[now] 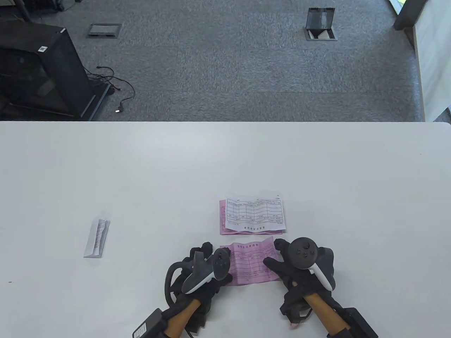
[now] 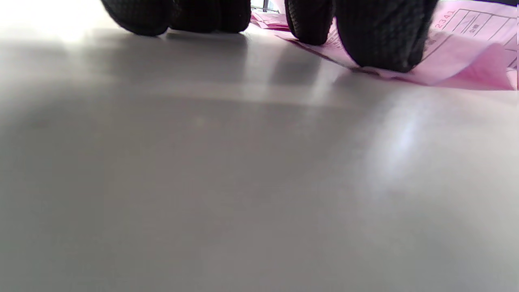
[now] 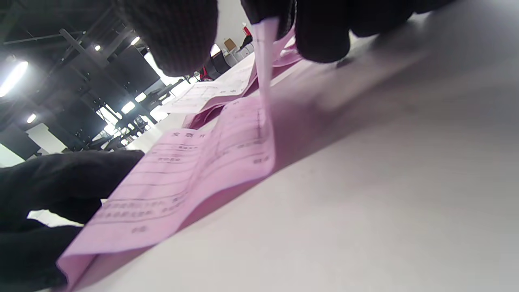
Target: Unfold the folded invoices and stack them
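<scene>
At the desk's (image 1: 141, 169) near edge, the pink invoice (image 1: 252, 262) is pinched by the right grip (image 1: 282, 260) and pressed flat by the left grip (image 1: 211, 267); opening fully, then stacking, is called for.

The table view was bright, even and sharp. Both wrist views were soft and blurred up close; glare streaked the white table (image 2: 259, 182), and ceiling lights (image 3: 14, 77) shone beyond.

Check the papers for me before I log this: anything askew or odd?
The stack is slightly askew: the white sheet sits off-square, leaving pink edges showing at its left and bottom. A folded invoice still lies apart at the left. Nothing looks torn.
</scene>
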{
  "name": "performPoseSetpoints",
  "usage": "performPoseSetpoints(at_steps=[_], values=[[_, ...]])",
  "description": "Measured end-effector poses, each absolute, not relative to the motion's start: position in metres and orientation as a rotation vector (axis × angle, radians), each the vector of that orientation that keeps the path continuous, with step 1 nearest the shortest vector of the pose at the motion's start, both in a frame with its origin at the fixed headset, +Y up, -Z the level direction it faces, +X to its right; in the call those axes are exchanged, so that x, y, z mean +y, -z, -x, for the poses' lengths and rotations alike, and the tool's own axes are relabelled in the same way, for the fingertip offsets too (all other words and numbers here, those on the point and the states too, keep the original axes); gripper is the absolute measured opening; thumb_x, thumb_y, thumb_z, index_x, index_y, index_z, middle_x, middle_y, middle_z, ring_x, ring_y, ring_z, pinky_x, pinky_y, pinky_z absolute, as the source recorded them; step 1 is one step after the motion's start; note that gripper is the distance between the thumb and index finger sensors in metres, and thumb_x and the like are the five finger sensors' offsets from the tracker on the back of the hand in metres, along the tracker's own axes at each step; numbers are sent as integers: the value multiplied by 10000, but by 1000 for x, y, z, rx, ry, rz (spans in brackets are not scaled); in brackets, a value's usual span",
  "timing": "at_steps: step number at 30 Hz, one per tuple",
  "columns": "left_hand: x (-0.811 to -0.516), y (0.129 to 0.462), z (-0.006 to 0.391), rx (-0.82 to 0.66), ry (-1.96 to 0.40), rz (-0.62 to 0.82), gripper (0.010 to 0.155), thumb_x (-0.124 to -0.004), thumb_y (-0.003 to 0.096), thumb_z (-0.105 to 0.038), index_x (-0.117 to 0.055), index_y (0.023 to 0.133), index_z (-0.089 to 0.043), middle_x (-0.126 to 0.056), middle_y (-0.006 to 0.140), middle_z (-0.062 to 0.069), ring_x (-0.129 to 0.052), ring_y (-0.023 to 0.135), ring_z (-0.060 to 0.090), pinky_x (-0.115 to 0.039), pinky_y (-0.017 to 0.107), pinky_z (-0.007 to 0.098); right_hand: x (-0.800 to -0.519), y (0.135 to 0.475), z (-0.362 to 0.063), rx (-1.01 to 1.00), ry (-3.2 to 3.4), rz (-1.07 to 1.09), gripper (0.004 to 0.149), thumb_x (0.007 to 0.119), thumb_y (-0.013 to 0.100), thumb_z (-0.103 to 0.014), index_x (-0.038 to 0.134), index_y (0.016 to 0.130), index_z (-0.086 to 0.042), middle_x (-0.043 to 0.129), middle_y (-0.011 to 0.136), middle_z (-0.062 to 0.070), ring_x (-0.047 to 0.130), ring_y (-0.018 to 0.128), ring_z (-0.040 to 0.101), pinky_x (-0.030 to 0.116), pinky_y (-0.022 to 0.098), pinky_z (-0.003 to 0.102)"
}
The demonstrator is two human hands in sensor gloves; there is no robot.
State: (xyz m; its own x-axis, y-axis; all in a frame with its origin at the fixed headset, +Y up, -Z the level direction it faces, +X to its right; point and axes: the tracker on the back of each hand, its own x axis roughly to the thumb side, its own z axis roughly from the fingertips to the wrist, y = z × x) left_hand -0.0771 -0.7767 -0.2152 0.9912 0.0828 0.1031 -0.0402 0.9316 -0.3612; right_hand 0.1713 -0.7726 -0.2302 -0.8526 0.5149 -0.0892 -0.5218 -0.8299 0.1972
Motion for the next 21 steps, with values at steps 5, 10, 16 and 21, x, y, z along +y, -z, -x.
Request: performPoseSetpoints(at_steps=[5,10,16,21], values=[[-777,215,77,-117,-63,367,733,-784,435,-560,-490,1095,-439,-365,1203,116,-427,1037,362,-558,718,506,-774,230,-169,233,-2507,96,623,800,445,-401,581,968,-144,815,774,63,738,748,327,525,639,588],[-777,215,77,-117,-63,367,732,-783,435,-560,-490,1094,-440,-366,1203,118,-427,1036,362,-557,718,505,-776,230,-169,190,-2518,119,535,813,443,-347,649,915,-154,870,683,10,809,671,275,546,633,556],[-777,215,77,-117,-63,367,731,-782,435,-562,-490,1094,-440,-365,1203,115,-427,1037,360,-557,718,504,-776,231,-172,195,-2487,137,469,810,446,-343,707,866,-164,903,640,4,839,638,268,558,630,543],[-777,215,77,-117,-63,367,733,-783,435,-562,-488,1095,-439,-363,1204,114,-425,1038,359,-556,719,503,-775,233,-179,203,-2435,164,415,801,450,-346,750,823,-170,926,597,0,863,609,266,576,623,527]])
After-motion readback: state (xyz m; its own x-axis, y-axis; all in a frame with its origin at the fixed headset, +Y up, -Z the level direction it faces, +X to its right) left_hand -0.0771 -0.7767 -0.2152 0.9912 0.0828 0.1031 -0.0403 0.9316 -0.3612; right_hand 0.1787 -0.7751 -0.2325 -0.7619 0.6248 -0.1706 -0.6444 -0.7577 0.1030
